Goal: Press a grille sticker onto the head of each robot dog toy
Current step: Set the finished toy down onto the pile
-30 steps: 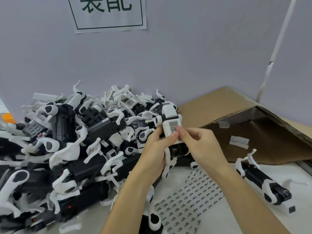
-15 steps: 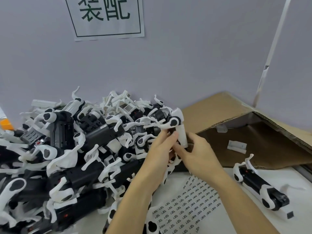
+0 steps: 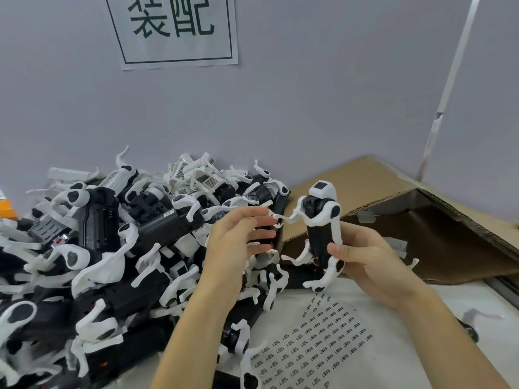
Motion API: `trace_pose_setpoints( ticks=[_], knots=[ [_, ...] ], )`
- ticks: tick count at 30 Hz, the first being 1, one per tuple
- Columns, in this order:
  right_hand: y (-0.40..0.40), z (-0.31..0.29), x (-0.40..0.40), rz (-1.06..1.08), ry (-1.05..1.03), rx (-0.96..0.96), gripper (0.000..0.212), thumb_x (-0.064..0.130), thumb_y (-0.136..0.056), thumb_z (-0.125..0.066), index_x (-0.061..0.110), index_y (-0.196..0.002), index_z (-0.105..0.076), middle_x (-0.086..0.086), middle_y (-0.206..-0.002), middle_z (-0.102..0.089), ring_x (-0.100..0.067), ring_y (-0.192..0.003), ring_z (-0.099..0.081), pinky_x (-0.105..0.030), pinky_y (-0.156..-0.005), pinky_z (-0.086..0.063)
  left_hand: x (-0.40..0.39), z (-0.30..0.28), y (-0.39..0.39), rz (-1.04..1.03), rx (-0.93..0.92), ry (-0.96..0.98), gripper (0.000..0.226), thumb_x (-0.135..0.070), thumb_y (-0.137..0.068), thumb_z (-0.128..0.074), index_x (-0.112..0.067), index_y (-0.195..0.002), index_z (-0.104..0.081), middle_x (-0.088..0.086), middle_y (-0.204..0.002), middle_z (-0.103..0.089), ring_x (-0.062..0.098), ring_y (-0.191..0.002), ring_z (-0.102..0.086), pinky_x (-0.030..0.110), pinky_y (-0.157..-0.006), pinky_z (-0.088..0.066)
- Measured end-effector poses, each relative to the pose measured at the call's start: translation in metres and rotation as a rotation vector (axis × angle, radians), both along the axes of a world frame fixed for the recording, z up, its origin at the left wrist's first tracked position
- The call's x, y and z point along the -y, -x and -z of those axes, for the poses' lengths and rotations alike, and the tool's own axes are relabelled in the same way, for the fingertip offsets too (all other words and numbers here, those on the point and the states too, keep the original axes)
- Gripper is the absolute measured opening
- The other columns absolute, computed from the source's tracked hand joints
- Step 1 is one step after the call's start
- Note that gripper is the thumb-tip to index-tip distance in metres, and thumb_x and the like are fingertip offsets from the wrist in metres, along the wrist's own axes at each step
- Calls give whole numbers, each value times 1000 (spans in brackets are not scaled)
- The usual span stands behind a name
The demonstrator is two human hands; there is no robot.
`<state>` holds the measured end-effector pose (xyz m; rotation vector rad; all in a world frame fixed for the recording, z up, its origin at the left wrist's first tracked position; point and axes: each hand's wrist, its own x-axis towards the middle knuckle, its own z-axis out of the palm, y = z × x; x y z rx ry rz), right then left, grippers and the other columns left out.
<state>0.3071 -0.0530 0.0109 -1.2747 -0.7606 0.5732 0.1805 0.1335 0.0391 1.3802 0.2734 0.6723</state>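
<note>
A grey wall (image 3: 309, 108) fills the far side, with a paper sign (image 3: 174, 29) stuck on it at upper left, printed with two large dark characters inside a thin frame. Below it, the left half of my table (image 3: 449, 304) is buried under a heap of robot dog toys (image 3: 112, 248), black bodies tangled with white legs; several heads at the far top of the heap show grille patterns. To the right, against the wall, lies a flattened cardboard box (image 3: 365, 186) with its flap raised, a few small white parts resting inside it. Near me on the white tabletop is a sticker sheet (image 3: 317, 341) covered in rows of small dark labels.

My right hand (image 3: 373, 259) holds one robot dog toy (image 3: 321, 228) upright above the near edge of the cardboard, my thumb curled across its black body and my fingers wrapped behind it. Its white head points up and away from me, with a dark square on the top face. My left hand (image 3: 236, 242) is open just left of it, fingers relaxed and spread, their tips touching one thin white front leg of the toy.
</note>
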Motion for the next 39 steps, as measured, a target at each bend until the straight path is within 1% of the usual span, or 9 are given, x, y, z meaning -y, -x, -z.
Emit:
trace_pose_setpoints(
  ticks=[4, 9, 13, 20, 24, 28, 32, 35, 39],
  knots=[
    [13, -11, -11, 212, 157, 170, 34, 12, -87, -75, 27, -118, -71, 2, -105, -78, -23, -98, -74, -43, -87, -60, 0, 3, -4, -46, -3, 36, 29, -7, -100, -52, -22, -91, -75, 0, -93, -77, 21, -88, -74, 30, -65, -59],
    [35, -22, -30, 585, 190, 532, 40, 26, -76, -86, 40, -106, -64, 22, -97, -69, 16, -94, -59, -2, -71, -45, -2, 6, -8, -93, -17, 88, 20, -14, -102, -53, -26, -102, -70, -5, -97, -73, 21, -95, -74, 34, -74, -60],
    [45, -22, -38, 614, 240, 711, 44, 29, -76, -87, 43, -107, -60, 22, -100, -64, 15, -98, -55, 0, -76, -43, -3, 8, -7, -97, -33, 54, 20, -21, -103, -53, -37, -106, -64, -8, -110, -69, 11, -98, -72, 34, -86, -59],
    [41, -27, -28, 337, 396, 272, 19, 34, -80, -83, 34, -98, -79, 16, -87, -78, 3, -78, -72, -12, -65, -49, -6, 3, 0, -77, -5, 16, 14, -48, -98, -52, -58, -107, -55, -10, -137, -57, -5, -106, -55, 47, -114, -39],
    [27, -46, -38, 275, 141, -227, 21, 23, -81, -77, 7, -95, -76, -10, -95, -78, -15, -80, -73, -26, -66, -58, -6, 1, -2, -60, 72, 26, 15, -44, -105, -43, -53, -109, -54, -19, -119, -61, 11, -125, -53, 44, -113, -40],
    [-18, -92, -44, 510, -319, -492, 19, 15, -96, -65, 9, -114, -62, -14, -117, -67, -23, -103, -68, -37, -94, -58, -3, 1, 0, -70, 102, 38, 22, -51, -88, -54, -50, -110, -57, -13, -123, -62, 10, -123, -55, 37, -101, -47],
    [-40, -112, -39, 610, -632, -541, 30, 9, -105, -45, 10, -134, -52, -7, -124, -59, -18, -109, -60, -32, -102, -49, -5, 2, -1, -62, 98, 52, 18, -37, -102, -49, -48, -114, -58, -13, -126, -64, 13, -121, -60, 38, -97, -50],
    [-22, -86, -46, 637, -451, -448, 43, 0, -104, -43, 3, -146, -40, -15, -142, -49, -29, -132, -50, -38, -107, -46, -7, 4, -1, -54, 76, 56, 20, -30, -101, -54, -42, -114, -64, -13, -115, -73, 11, -112, -67, 39, -94, -53],
    [20, -39, -54, 564, -39, -124, 30, -3, -101, -42, 14, -105, -66, -5, -104, -73, -18, -96, -72, -28, -81, -57, -6, 4, 2, -52, 26, -16, 23, -21, -104, -51, -34, -113, -67, -15, -107, -76, 7, -101, -71, 34, -85, -55]
  ],
)
